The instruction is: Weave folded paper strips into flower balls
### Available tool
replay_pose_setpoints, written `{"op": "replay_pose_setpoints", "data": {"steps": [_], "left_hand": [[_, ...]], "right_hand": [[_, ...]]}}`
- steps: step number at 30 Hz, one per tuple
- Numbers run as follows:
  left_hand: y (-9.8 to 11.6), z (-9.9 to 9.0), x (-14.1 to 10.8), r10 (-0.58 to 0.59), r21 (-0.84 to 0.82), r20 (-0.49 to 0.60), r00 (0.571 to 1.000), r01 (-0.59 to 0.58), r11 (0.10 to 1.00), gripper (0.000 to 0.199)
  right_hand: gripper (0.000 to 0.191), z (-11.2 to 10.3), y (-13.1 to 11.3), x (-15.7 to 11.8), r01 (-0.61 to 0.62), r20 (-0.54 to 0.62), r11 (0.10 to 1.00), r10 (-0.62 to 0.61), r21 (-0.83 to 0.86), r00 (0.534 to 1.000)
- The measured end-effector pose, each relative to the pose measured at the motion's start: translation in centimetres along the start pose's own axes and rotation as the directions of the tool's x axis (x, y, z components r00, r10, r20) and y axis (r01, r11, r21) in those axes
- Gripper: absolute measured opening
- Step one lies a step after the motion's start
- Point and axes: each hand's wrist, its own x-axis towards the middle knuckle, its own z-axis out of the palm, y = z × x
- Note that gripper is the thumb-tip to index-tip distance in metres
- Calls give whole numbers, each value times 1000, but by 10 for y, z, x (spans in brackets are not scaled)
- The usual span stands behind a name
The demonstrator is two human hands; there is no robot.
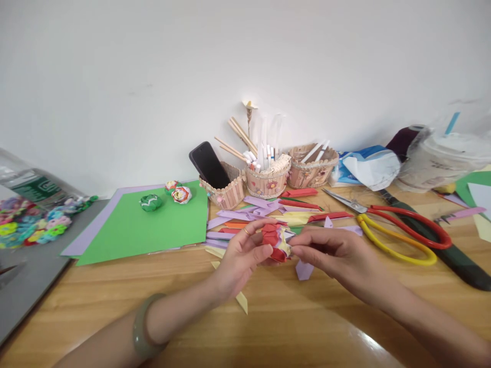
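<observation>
Between my hands, above the table, is a small woven paper ball (273,242) of folded red, yellow and pale purple strips. My left hand (245,258) wraps its fingers around the red side. At the ball's right edge my right hand (333,251) has thumb and forefinger pinched together, touching the paper; a small greyish tip shows beside those fingers, too unclear to name. Just below them lies a pale purple paper strip (304,270). Behind my hands spreads a pile of folded paper strips (264,205) in red, purple, yellow and orange.
Scissors (399,232) with red and yellow handles lie at right over a long black object (441,245). Decorated baskets (267,183) stand by the wall, one holding a phone (210,164). Finished paper balls (151,202) sit on green sheets (153,230). A lidded cup (437,158) stands far right.
</observation>
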Motion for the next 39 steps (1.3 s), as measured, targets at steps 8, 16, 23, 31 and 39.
{"op": "replay_pose_setpoints", "data": {"steps": [8, 16, 23, 31, 39], "left_hand": [[0, -1, -1, -26, -57, 39, 999, 28, 998, 38], [-1, -2, 0, -26, 5, 96, 995, 26, 1000, 35], [3, -2, 0, -140, 74, 77, 987, 134, 988, 51], [1, -3, 1, -45, 47, 102, 994, 40, 998, 43], [3, -2, -1, -13, 59, 135, 991, 5, 998, 45]], "right_hand": [[28, -1, -6, -1, -173, 30, 981, 171, 82, 985], [30, -3, 2, -1, -164, 66, 982, 158, 97, 985], [22, 1, -4, -8, 137, -45, 962, -151, -235, 987], [33, -4, -4, -8, 105, -231, 981, -141, -163, 963], [32, -6, -6, -8, 41, -213, 998, -51, -50, 976]]}}
